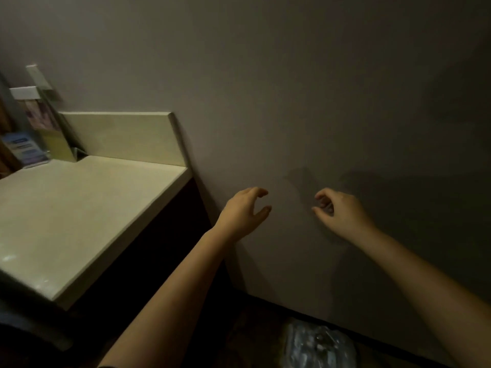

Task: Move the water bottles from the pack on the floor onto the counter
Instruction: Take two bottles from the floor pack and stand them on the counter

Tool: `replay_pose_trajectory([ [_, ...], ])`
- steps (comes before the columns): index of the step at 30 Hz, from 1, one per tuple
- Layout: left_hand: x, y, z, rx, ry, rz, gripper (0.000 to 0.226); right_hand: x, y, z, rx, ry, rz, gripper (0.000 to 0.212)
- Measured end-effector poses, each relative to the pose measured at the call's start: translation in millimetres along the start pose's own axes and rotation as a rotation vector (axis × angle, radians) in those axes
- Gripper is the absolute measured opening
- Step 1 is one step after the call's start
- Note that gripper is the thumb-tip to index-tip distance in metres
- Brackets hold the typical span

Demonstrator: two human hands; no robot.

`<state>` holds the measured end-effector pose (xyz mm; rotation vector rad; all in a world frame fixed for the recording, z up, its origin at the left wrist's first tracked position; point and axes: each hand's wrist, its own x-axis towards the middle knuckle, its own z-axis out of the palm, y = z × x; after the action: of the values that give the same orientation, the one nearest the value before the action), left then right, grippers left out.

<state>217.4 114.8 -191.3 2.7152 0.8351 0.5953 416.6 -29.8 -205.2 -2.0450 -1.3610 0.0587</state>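
Observation:
A plastic-wrapped pack of water bottles lies on the dark floor at the bottom edge, close to the wall; its lower part is cut off by the frame. The pale counter fills the left side, with no bottles visible on it. My left hand and my right hand are both raised in front of the wall, well above the pack and to the right of the counter. Each hand has its fingers curled but apart, and holds nothing.
A clear leaflet stand with brochures sits at the counter's back left corner by the low backsplash. The dark cabinet front drops below the counter edge. A plain wall stands straight ahead.

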Motion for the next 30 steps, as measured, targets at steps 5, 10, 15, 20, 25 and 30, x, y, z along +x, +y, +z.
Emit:
replay_pose_trajectory([
  [5,25.8,43.7,41.7,-0.083,-0.056,0.106,0.043,-31.3,40.5,-42.6,-0.072,0.059,0.149,0.022],
  [10,35.4,81.9,81.6,-0.171,-0.108,0.191,0.042,-67.4,73.9,-67.1,-0.153,0.082,0.291,0.025],
  [15,22.9,89.9,107.2,-0.245,-0.233,0.184,0.037,-94.3,93.7,-56.0,-0.170,0.062,0.367,0.026],
  [20,0.7,71.3,129.4,-0.250,-0.318,0.115,0.032,-110.0,101.9,-22.0,-0.154,-0.031,0.422,0.028],
  [25,-16.8,46.3,154.8,-0.239,-0.395,0.072,0.032,-121.8,106.4,14.7,-0.139,-0.130,0.489,0.030],
  [30,-36.0,22.9,193.4,-0.262,-0.461,0.034,0.033,-142.9,116.1,58.8,-0.134,-0.199,0.564,0.031],
])
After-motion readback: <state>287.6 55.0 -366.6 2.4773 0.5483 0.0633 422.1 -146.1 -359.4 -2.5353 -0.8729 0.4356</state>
